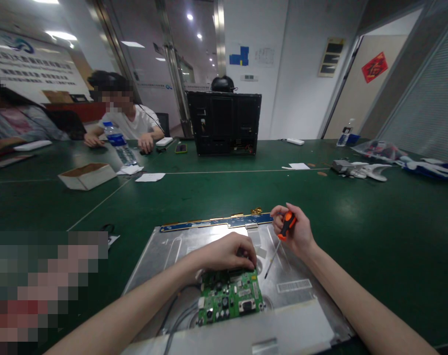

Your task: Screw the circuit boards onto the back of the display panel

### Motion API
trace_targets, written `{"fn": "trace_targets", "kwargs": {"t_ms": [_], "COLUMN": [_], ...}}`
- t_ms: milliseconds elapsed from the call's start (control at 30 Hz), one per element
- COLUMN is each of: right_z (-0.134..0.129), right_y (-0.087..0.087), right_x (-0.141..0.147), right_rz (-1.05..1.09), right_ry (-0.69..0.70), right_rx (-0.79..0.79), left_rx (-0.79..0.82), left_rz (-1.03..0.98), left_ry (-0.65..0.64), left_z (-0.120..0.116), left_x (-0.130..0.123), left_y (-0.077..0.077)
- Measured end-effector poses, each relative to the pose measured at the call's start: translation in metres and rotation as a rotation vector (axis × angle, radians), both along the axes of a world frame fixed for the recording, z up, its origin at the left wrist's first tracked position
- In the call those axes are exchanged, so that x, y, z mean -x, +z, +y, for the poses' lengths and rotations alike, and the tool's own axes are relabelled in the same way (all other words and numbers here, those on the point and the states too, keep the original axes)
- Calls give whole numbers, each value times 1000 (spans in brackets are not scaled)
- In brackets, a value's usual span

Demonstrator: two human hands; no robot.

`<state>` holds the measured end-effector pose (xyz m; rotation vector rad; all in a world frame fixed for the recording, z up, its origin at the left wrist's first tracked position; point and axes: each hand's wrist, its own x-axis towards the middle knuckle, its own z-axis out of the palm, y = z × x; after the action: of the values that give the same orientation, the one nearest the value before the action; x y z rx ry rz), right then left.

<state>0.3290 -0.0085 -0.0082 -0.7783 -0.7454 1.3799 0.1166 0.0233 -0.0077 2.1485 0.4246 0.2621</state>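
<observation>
A silvery metal-backed display panel [293, 297] lies in front of me, with a long blue circuit strip [209, 224] along its far edge. Mounted on it is a green circuit board [229, 298] carrying connectors and capacitors. My left hand [233, 250] rests at the board's far edge, thumb and fingers closed together; whatever is between them is hidden. In my right hand [295, 231], above the panel's far right part, is a screwdriver [288, 224] with an orange and black handle. Its shaft slants down to the left, its tip beside the board.
Dark cables [181, 315] run left of the board. Across the green table [194, 195] stand a black monitor-like casing [225, 123], an open carton [86, 176] and a water bottle [120, 143]. Gloves [369, 170] lie far right. Two people sit at the far left; a blurred-out area covers the near left.
</observation>
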Motion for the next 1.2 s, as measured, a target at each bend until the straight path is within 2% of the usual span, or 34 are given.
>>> {"fn": "trace_targets", "kwargs": {"t_ms": [367,700,933,1200], "right_z": [1,2,-1,-18], "right_y": [3,4,10,24], "right_x": [-4,-6,2,10], "right_rz": [-13,-28,-116,-293], "right_ry": [-84,-106,-176,-296], "right_rx": [2,-89,-111,-191], "left_rx": [0,70,105,134], "left_rz": [-11,-6,-16,-23], "left_ry": [-1,-27,-33,-3], "left_z": [3,8,10,8], "left_x": [2,2,2,2], "left_y": [-4,-9,-11,-11]}}
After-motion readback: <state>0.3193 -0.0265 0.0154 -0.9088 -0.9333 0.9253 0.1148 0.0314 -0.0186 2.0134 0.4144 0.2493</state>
